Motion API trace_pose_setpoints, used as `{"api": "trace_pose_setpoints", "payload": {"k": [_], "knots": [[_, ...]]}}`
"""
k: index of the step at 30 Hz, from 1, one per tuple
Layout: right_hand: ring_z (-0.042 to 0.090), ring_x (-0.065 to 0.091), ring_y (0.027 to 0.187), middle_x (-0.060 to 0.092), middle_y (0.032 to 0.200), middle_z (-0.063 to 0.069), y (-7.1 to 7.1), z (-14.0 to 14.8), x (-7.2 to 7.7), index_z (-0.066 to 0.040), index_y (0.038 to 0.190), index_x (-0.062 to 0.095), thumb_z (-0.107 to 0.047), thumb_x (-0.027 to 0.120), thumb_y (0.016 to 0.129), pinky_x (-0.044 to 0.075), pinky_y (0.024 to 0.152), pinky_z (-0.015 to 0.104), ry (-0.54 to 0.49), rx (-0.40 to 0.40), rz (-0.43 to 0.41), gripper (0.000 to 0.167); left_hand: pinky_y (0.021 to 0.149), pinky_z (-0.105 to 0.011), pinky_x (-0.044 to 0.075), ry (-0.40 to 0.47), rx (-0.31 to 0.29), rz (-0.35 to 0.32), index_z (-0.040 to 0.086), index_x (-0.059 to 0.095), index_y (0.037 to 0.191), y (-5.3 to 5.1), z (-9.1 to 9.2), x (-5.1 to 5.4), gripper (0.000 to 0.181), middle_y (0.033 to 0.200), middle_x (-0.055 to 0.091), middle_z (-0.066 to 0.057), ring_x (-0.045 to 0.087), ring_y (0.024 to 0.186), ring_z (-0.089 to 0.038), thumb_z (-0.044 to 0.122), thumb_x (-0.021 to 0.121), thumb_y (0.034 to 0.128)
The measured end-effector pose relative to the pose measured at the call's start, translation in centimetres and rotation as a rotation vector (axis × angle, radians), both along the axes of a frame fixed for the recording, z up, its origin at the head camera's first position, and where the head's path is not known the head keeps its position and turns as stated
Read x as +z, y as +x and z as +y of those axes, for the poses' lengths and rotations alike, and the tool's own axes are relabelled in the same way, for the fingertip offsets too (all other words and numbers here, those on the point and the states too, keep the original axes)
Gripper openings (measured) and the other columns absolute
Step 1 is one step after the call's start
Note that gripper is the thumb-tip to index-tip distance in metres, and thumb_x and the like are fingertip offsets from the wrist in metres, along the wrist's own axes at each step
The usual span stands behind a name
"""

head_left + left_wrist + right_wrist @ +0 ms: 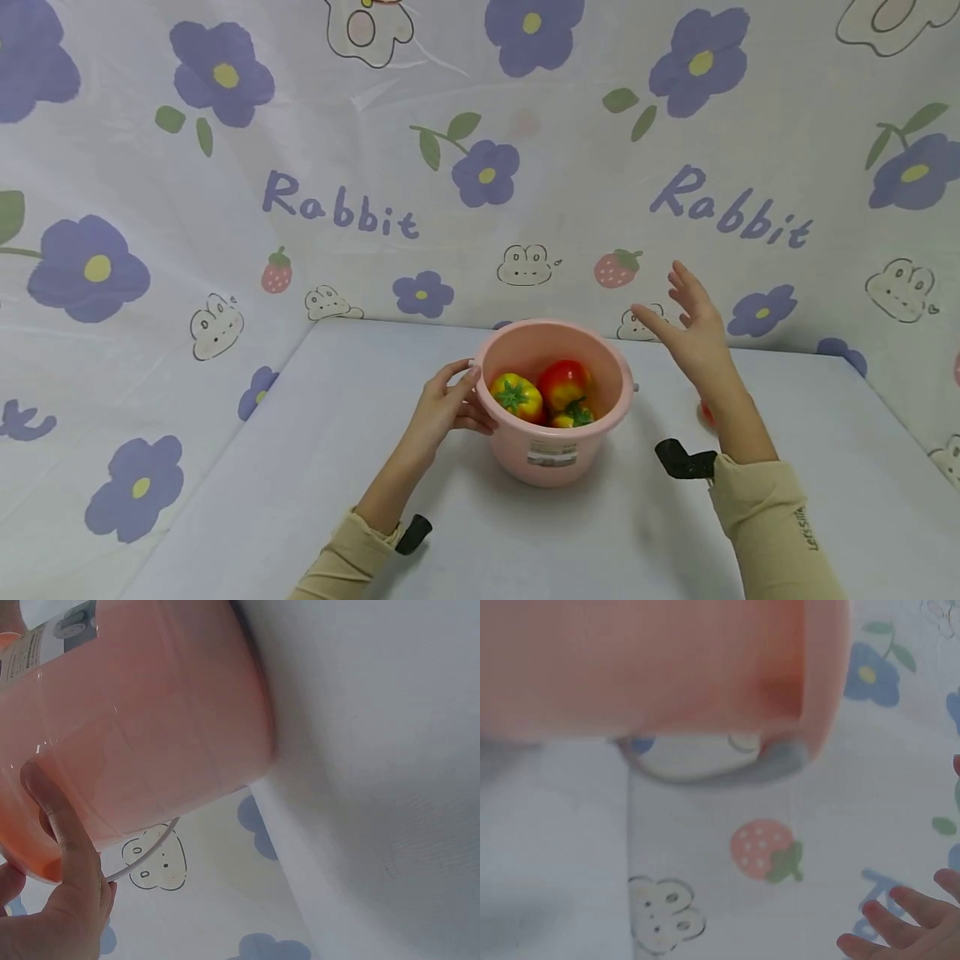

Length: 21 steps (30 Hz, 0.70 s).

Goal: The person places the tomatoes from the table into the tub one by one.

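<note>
A pink bucket (517,457) stands upright on the white table, with a printed label (552,453) on its near side. My left hand (442,408) grips its rim at the left, the fingers against the outer wall. Inside lie a yellow-and-red bell pepper (517,398) with a green top, a smooth red piece of produce (564,383), and a partly hidden yellow one (573,414) with a green top. My right hand (693,337) is raised right of the bucket, fingers spread and holding nothing. In the right wrist view, a grey handle (735,774) hangs at the bucket's side.
A small red object (707,414) lies on the table, mostly hidden behind my right forearm. A white sheet (480,100) printed with flowers and rabbits hangs behind the table (315,450). Black wrist mounts (684,460) stick out from both sleeves.
</note>
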State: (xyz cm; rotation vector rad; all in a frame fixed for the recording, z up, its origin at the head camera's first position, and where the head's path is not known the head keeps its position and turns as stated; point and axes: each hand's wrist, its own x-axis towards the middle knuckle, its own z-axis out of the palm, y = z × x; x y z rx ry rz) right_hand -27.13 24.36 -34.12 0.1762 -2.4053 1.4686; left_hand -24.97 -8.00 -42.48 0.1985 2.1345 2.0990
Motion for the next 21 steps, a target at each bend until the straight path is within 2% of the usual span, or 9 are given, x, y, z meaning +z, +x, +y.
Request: {"api": "trace_pose_setpoints", "payload": {"k": [9,13,17,21], "knots": [[0.037,0.011,0.152,0.012,0.165,0.011,0.4,4.0,-2.3,-0.023,0.158,0.005,-0.042,0.062,0.093,0.012,0.120,0.066,0.005,-0.130,-0.106,0.088,0.070,-0.038,0.063,0.003,0.001,0.005,0.014,0.040,0.144,0.0,-0.1,0.1,0.060,0.082,0.072,-0.010,0.074,0.067,-0.023,0.048,0.054,0.0967],[0.038,0.007,0.152,0.010,0.165,0.012,0.1,5.7,-4.3,-0.021,0.158,0.004,-0.044,0.061,0.093,0.010,0.118,0.069,-0.009,-0.177,-0.148,0.089,0.070,-0.039,0.063,0.000,0.003,0.005,0.014,0.040,0.144,0.0,-0.1,0.0,0.061,0.083,0.072,-0.010,0.074,0.068,-0.023,0.049,0.054,0.0965],[0.040,0.003,0.152,0.007,0.165,0.015,-0.1,7.1,-6.7,-0.017,0.158,0.002,-0.042,0.060,0.094,0.007,0.119,0.067,-0.017,-0.204,-0.192,0.090,0.072,-0.040,0.063,-0.002,0.005,0.006,0.014,0.040,0.145,0.0,-0.1,0.0,0.061,0.084,0.072,-0.011,0.074,0.068,-0.022,0.049,0.054,0.0965],[0.040,0.003,0.152,0.005,0.165,0.017,0.2,8.0,-8.8,-0.018,0.158,0.000,-0.038,0.060,0.095,0.009,0.120,0.066,-0.028,-0.252,-0.244,0.089,0.072,-0.041,0.063,-0.001,0.001,0.004,0.014,0.038,0.146,0.1,0.0,0.1,0.060,0.084,0.072,-0.011,0.074,0.068,-0.023,0.047,0.054,0.0976]]}}
